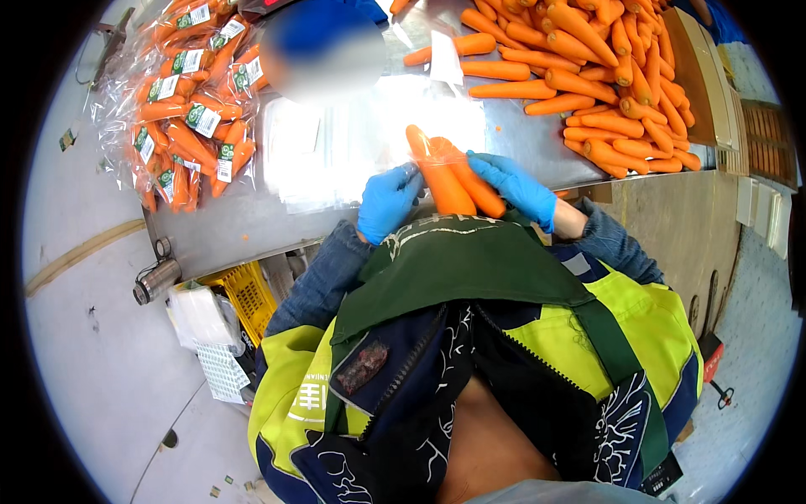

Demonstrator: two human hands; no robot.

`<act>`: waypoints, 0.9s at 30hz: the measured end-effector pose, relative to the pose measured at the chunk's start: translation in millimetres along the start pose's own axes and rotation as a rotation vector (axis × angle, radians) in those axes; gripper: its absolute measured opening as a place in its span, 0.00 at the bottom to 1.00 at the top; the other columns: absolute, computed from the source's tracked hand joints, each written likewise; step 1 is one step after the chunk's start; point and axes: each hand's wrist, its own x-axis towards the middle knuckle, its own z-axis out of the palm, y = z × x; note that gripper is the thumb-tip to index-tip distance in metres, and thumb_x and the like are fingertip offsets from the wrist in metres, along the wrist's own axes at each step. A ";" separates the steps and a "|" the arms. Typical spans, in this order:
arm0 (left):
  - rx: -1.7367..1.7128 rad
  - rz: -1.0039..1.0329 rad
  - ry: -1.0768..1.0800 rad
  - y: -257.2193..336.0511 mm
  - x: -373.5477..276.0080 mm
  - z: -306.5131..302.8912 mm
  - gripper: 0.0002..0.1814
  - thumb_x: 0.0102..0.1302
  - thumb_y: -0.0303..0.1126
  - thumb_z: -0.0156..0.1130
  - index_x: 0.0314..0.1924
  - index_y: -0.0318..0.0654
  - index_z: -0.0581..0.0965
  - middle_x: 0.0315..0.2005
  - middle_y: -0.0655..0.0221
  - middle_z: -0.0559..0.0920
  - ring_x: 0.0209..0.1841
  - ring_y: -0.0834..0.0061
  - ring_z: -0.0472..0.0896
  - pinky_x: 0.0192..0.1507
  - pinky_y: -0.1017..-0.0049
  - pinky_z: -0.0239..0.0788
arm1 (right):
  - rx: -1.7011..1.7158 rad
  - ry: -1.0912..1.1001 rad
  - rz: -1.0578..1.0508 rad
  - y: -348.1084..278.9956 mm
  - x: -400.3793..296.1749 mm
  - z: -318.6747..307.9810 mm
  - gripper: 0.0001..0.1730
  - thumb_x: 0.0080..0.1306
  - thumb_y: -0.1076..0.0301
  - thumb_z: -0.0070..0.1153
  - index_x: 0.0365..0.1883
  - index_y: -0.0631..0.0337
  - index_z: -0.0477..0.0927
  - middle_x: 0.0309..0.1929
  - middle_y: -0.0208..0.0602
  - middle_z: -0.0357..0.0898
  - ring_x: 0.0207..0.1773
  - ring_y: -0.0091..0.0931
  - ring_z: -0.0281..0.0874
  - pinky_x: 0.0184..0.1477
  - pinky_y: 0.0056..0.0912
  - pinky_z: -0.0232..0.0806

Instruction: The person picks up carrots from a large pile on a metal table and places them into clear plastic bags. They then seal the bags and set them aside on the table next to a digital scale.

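Between my two gloved hands, a few large carrots point(446, 186) stand together at the table's front edge, close to my green apron. A clear plastic bag point(448, 157) appears to wrap them; its film shows as a shiny band across the carrots. My left hand point(389, 200), in a blue glove, pinches at the left side of the bag, its fingertips partly hidden. On the other side, my right hand point(515, 188), also gloved, has its fingers along the right carrot and the bag's edge. Flat clear bags point(308, 157) lie on the metal table point(208, 233) to the left of the hands.
Bagged carrots with labels point(195, 120) are piled at the left. A heap of loose carrots point(592, 69) fills the right, against a cardboard box point(696, 82). Across the table is a blurred person point(324, 47). Below left are a yellow crate point(249, 299) and a steel flask point(157, 280).
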 end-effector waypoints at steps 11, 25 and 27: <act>0.443 0.422 -0.254 16.0 -59.9 -50.0 0.10 0.68 0.38 0.57 0.44 0.44 0.81 0.30 0.61 0.78 0.35 0.56 0.78 0.38 0.64 0.70 | -0.484 0.381 -0.421 1.0 -35.4 59.7 0.19 0.73 0.63 0.53 0.60 0.53 0.78 0.31 0.45 0.82 0.26 0.29 0.79 0.34 0.32 0.73; -0.003 0.413 -0.151 117.6 11.7 -186.7 0.20 0.78 0.38 0.46 0.50 0.30 0.81 0.41 0.63 0.85 0.43 0.73 0.80 0.46 0.73 0.70 | 0.162 0.089 -0.525 -228.9 72.1 84.4 0.18 0.75 0.66 0.50 0.58 0.63 0.78 0.26 0.25 0.78 0.24 0.10 0.71 0.22 0.11 0.56; 0.299 0.636 -0.092 129.9 9.8 -213.8 0.20 0.78 0.37 0.46 0.49 0.30 0.82 0.42 0.63 0.85 0.47 0.71 0.79 0.49 0.71 0.68 | 0.122 0.062 -0.580 -245.0 64.1 95.2 0.18 0.75 0.65 0.49 0.58 0.63 0.78 0.28 0.25 0.78 0.25 0.09 0.71 0.22 0.11 0.57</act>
